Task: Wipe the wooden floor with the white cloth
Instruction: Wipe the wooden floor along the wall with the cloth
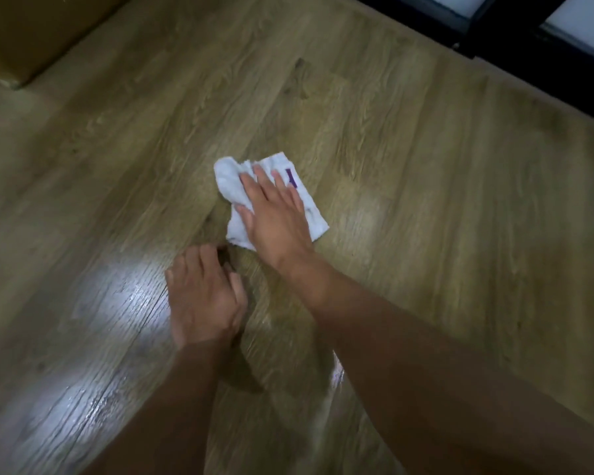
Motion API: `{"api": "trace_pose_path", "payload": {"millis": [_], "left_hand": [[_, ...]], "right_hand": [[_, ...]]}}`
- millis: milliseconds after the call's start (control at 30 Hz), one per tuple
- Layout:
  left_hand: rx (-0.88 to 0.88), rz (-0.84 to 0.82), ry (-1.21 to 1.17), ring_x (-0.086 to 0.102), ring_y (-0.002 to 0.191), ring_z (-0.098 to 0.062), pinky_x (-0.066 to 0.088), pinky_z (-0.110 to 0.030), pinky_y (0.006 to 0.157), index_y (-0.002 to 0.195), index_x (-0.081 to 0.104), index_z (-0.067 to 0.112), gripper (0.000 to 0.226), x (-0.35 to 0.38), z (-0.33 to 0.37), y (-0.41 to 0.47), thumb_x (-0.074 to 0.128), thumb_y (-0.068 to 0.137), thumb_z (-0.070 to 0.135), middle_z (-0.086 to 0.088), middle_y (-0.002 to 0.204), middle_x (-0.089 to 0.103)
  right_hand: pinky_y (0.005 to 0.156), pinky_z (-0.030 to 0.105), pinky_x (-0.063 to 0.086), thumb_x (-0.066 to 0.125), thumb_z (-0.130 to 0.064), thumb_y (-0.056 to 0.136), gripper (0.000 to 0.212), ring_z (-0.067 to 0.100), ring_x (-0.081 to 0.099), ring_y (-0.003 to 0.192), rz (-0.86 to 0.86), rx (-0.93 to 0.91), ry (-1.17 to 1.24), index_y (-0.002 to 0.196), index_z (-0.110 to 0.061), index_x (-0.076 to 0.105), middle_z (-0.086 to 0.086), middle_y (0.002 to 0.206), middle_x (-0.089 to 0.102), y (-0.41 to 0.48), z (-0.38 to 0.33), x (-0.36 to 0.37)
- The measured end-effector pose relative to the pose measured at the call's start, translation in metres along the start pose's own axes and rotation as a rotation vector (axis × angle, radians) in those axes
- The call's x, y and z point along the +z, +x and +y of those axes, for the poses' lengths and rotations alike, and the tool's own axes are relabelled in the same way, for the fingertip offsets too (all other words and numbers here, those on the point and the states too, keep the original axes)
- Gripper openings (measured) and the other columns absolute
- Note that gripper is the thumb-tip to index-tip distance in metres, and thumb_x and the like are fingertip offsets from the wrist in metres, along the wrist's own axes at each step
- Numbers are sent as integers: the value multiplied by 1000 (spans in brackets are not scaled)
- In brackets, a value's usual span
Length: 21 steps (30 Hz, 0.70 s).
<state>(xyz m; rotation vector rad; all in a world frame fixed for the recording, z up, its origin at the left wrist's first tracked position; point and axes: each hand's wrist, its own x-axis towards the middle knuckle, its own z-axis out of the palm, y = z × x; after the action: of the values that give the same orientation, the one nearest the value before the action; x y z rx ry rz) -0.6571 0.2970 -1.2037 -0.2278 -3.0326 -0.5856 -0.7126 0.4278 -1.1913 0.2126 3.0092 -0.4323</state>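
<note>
White cloth [232, 178] lies on the wooden floor [426, 166]; right hand [276, 214] presses it, fingers straight, for full contact; left hand [203, 299], loosely curled and empty, likely props the body.

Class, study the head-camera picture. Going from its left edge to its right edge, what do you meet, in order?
brown box → left hand → white cloth, with the right hand flat on top of it → dark frame

Right hand [275, 214] presses cloth [225, 174] (crumpled).
</note>
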Motion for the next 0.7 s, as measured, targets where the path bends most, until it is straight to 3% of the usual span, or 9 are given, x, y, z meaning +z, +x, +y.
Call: {"api": "trace_pose_path", "payload": {"millis": [267,333,500,700], "left_hand": [[5,4,-10,48,91,-31,35,-43,81,100,51,10,25,-6,3,-4,37,84,22,-12,95,55],[20,5,47,48,90,-31,35,-44,80,99,50,10,22,-6,2,-4,40,84,21,-14,94,53],[36,3,105,49,92,-34,37,-46,81,106,50,10,26,-3,0,-3,45,84,24,-16,98,53],[54,-38,197,52,93,-38,39,-46,79,101,51,4,22,-11,12,-3,48,87,20,-23,101,55]], "right_hand": [[120,38,11,30,-41,100,52,19,15,148,-43,-197,-11,149,-24,29,-6,158,24,-120,28,6],[119,38,13,32,-40,100,51,18,17,147,-44,-190,25,149,-26,29,-7,158,23,-91,33,-1],[119,41,9,31,-38,102,54,23,10,147,-7,75,45,152,-23,16,-3,160,15,13,19,-13],[120,38,13,34,-40,101,51,22,18,146,56,-228,-13,148,-22,30,-2,158,24,-111,33,8]]}}
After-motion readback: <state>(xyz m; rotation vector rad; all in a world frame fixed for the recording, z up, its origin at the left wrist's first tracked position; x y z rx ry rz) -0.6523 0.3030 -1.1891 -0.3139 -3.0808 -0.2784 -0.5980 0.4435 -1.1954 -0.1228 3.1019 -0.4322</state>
